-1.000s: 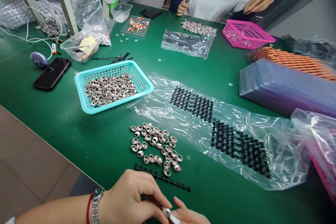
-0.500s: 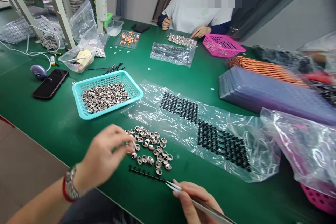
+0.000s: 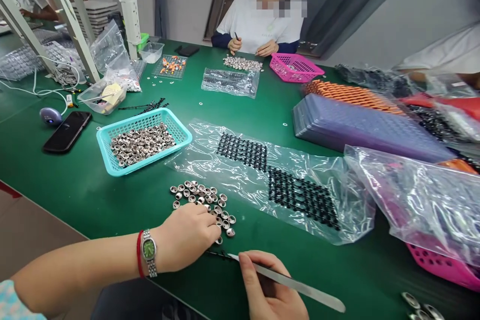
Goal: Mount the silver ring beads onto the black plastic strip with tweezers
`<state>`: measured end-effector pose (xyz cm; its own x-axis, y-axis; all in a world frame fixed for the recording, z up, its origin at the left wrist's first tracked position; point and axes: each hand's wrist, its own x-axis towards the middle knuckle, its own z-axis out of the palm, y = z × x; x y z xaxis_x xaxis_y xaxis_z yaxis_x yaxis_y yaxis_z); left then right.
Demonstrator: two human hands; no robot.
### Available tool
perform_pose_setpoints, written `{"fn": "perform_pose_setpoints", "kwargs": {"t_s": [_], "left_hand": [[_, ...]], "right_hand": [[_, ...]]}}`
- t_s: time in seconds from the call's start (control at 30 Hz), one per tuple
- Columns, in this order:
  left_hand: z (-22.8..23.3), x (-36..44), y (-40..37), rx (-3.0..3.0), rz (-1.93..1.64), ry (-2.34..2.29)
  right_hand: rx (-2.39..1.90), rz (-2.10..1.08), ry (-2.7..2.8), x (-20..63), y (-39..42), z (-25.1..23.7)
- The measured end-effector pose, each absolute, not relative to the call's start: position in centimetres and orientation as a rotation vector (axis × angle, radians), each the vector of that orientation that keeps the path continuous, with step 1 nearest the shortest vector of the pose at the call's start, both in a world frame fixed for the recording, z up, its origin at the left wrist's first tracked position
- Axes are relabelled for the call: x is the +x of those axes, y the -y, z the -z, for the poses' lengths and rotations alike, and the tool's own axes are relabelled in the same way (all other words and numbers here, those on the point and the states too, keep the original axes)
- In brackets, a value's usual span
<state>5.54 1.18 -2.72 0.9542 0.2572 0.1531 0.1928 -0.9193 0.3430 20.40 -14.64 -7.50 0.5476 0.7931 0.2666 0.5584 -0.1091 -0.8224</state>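
Counting up: one long green tabletop (image 3: 112, 200), one crumpled clear plastic sheet (image 3: 202, 155), one turquoise rectangular perforated plastic basket (image 3: 179, 127), two pink perforated plastic baskets (image 3: 438, 265), two black gridded blocks (image 3: 242, 151) on the sheet, one pair of slim silver metal tweezers (image 3: 292, 283), one thin black notched strip (image 3: 215, 253), and upwards of twenty loose silver oval ring-shaped pieces (image 3: 193, 189) (some are covered, so no exact count).

Also around: a bluish translucent plastic stack (image 3: 345, 125) and a flat black phone (image 3: 68, 132). The left hand (image 3: 187, 235) blocks most of the strip; its fingertips are hidden, so can't tell whether it's pinching anything. The right hand (image 3: 273, 296) pinches the tweezers between thumb and fingers, their tips right at the strip.

Half a second ago the left hand was at the pieces' left edge, with the strip nearly all showing.
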Motion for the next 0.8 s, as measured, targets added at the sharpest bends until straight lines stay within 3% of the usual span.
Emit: {"fn": "perform_pose_setpoints", "kwargs": {"t_s": [0.27, 0.6, 0.8], "left_hand": [[1.9, 3.0, 1.4, 2.366, -0.488, -0.581], [2.6, 2.6, 3.0, 1.672, -0.292, -0.874], [2.2, 2.7, 2.5, 1.580, -0.239, -0.872]], "right_hand": [[-1.881, -0.410, 1.037, 19.4, 14.8, 7.6], [-1.792, -0.463, 1.015, 19.5, 14.7, 7.2], [-1.730, -0.593, 0.953, 19.4, 14.4, 7.0]]}}
